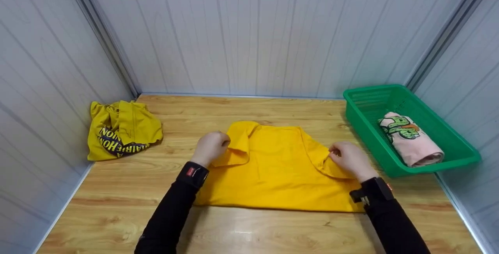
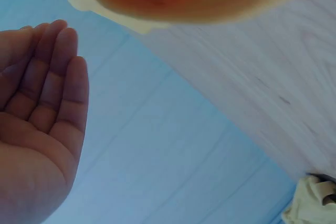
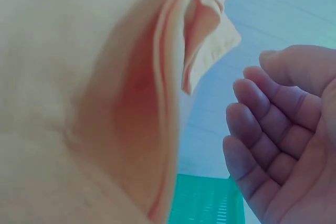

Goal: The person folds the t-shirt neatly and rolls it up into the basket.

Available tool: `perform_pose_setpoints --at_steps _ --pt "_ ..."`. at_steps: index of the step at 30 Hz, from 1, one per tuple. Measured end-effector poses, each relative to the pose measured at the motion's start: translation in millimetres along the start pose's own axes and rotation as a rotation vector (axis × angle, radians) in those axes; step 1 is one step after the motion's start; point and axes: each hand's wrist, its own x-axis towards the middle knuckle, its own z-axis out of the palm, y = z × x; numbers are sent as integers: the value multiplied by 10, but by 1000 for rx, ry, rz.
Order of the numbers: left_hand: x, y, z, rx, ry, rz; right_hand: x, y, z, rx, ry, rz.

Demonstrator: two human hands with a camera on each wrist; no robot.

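Note:
A yellow-orange T-shirt (image 1: 276, 176) lies spread on the wooden table, its two short sleeves folded inward over the body. Over the left sleeve (image 1: 237, 144) is my left hand (image 1: 211, 146); in the left wrist view its fingers (image 2: 68, 90) are loosely bent and no cloth shows between them. My right hand (image 1: 353, 160) is right at the edge of the other sleeve (image 1: 331, 166). In the right wrist view the thumb and loosely curled fingers (image 3: 252, 121) stand beside the cloth edge, with a gap between them and the fabric.
A green plastic basket (image 1: 368, 129) stands at the right, holding a rolled pink garment (image 1: 417, 144) with a green print. At the far left sits a crumpled mustard-yellow garment (image 1: 132, 123) with dark lettering. White panel walls (image 1: 253, 35) border the wooden table (image 1: 117, 203) behind and at both sides.

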Motion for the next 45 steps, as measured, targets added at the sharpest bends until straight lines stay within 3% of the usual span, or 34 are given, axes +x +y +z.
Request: perform_pose_setpoints --at_steps 13,19,25,36,45 --pt "14 -232 44 -105 -66 -270 43 157 -3 64 -40 103" --pt "35 -272 25 -115 -100 -333 65 219 7 70 -45 122" --pt "60 -291 16 -92 -133 -401 142 229 25 69 -106 150" --pt "112 -356 85 -225 -216 -497 239 241 91 59 -185 206" --pt "130 -377 33 -322 -271 -580 282 272 145 100 -206 207"
